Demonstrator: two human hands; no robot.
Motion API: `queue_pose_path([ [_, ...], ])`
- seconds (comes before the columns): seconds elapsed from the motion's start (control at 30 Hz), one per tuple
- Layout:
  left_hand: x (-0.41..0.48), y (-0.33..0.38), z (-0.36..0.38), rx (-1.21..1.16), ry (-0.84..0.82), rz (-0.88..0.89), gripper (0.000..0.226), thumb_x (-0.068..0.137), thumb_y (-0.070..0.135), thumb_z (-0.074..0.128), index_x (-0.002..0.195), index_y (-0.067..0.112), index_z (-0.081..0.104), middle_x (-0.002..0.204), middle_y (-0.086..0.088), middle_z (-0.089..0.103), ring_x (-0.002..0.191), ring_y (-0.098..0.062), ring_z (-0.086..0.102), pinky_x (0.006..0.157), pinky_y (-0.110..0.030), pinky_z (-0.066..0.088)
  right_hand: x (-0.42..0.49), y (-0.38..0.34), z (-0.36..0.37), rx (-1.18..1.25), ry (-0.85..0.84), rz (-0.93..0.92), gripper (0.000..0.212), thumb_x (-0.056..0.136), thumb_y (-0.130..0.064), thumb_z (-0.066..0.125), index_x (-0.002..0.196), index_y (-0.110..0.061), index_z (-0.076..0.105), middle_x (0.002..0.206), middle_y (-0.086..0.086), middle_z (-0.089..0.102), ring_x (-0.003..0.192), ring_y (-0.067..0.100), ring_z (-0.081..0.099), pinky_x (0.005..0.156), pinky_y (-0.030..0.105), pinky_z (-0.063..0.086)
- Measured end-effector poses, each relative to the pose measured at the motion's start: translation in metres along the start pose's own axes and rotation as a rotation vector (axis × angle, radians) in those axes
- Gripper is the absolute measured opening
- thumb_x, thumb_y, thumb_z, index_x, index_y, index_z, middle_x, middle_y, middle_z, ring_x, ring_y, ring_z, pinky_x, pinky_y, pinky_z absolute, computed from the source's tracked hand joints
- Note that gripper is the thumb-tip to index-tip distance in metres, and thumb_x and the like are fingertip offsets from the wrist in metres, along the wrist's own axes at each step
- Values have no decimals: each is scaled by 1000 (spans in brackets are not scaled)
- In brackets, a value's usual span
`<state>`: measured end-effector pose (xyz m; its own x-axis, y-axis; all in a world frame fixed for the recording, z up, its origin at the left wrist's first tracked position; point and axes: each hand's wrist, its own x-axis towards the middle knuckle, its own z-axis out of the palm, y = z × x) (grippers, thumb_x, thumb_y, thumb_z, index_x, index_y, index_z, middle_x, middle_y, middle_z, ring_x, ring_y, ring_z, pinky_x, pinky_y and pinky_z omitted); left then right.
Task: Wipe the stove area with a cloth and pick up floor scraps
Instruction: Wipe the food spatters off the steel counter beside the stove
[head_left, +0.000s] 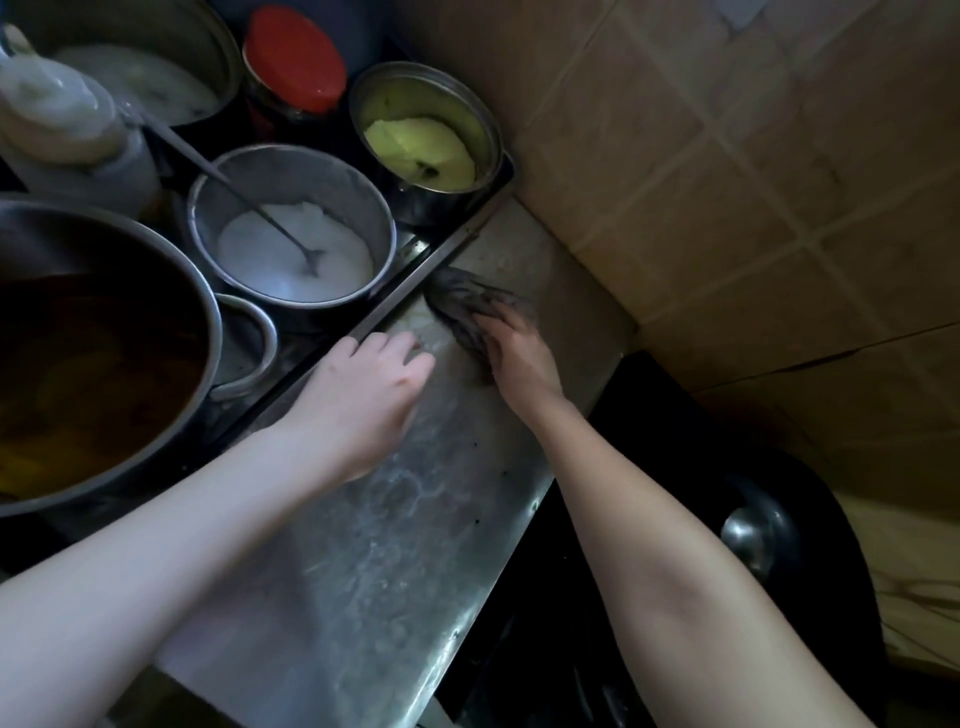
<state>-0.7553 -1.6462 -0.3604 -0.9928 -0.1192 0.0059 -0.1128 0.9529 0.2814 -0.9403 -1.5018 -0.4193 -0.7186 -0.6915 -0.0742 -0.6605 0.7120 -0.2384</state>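
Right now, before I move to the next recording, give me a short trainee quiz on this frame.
1. Which hand presses the crumpled dark grey cloth onto the scuffed steel counter? A. left hand B. right hand C. neither
2. True or false: the long metal spoon lies in the round steel pot of white powder.
3. Fill in: the glass jar behind the pots has a ___ lid.
Key: 1 B; 2 true; 3 red.
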Motion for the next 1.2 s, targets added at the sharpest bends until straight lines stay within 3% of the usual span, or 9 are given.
queue_pose_path([
  [0.17, 6, -1, -3, -12, 2, 1, 33, 90, 26, 46, 122, 18, 52, 136, -3, 47, 121, -24, 48, 89, -37, 39, -6, 37, -22, 94, 120, 254, 34, 94, -14, 47, 126, -17, 59, 137, 7, 53, 126, 26, 47, 101, 31, 39],
  [0.27, 12, -2, -4, -15, 6, -17, 35, 92, 28, 43, 125, 20, 49, 141, -1, 43, 125, -23, 44, 92, -35, 37, -4, 54, -36, 83, 163, 472, 31, 95, -12, 47, 122, -14, 62, 124, 11, 61, 112, 30, 57, 91, 35, 47],
  [0.4, 14, -1, -5, -31, 2, -26, 34, 93, 29, 44, 126, 20, 48, 142, -1, 42, 126, -22, 44, 92, -34, 37, 16, 58, -43, 91, 168, 707, 29, 94, -9, 48, 119, -11, 62, 120, 14, 63, 109, 33, 59, 88, 39, 50],
  [0.47, 13, 0, -9, -35, 14, -20, 32, 89, 25, 51, 120, 17, 55, 137, -4, 49, 120, -25, 50, 88, -36, 40, 30, 48, -42, 107, 191, 696, 30, 93, -8, 48, 118, -12, 62, 120, 14, 63, 109, 34, 59, 86, 38, 49],
  [0.57, 12, -3, -15, -62, 29, -29, 29, 81, 19, 62, 109, 12, 63, 127, -8, 59, 110, -29, 59, 81, -38, 45, 55, 26, -37, 95, 159, 526, 35, 92, -9, 46, 124, -14, 59, 129, 12, 58, 116, 33, 54, 93, 37, 45],
  [0.77, 19, -8, -19, -68, 26, -21, 31, 88, 22, 54, 118, 15, 57, 134, -4, 51, 118, -26, 52, 88, -38, 41, 46, -3, -12, 62, -1, 149, 43, 89, -2, 45, 126, -19, 58, 143, 8, 46, 134, 29, 37, 108, 38, 36],
  [0.9, 22, -8, -17, -61, 22, -25, 34, 92, 26, 46, 125, 20, 50, 140, 1, 44, 124, -22, 46, 92, -34, 37, 13, 18, -12, 18, -7, -49, 37, 91, -5, 49, 125, -14, 59, 141, 9, 48, 133, 29, 39, 108, 36, 35],
  [1.03, 22, -8, -12, -85, 14, -35, 33, 92, 25, 46, 125, 20, 51, 140, 0, 44, 124, -22, 46, 92, -35, 38, 11, 48, -24, 47, 64, 147, 38, 93, -6, 44, 128, -14, 57, 141, 10, 48, 132, 29, 39, 109, 36, 34],
  [1.2, 17, -8, -12, -97, 16, -13, 27, 74, 12, 71, 101, 7, 67, 115, -14, 65, 99, -33, 63, 74, -42, 50, 37, 66, -37, 19, 169, 476, 37, 94, -3, 42, 126, -10, 58, 136, 13, 51, 124, 30, 48, 104, 37, 41],
])
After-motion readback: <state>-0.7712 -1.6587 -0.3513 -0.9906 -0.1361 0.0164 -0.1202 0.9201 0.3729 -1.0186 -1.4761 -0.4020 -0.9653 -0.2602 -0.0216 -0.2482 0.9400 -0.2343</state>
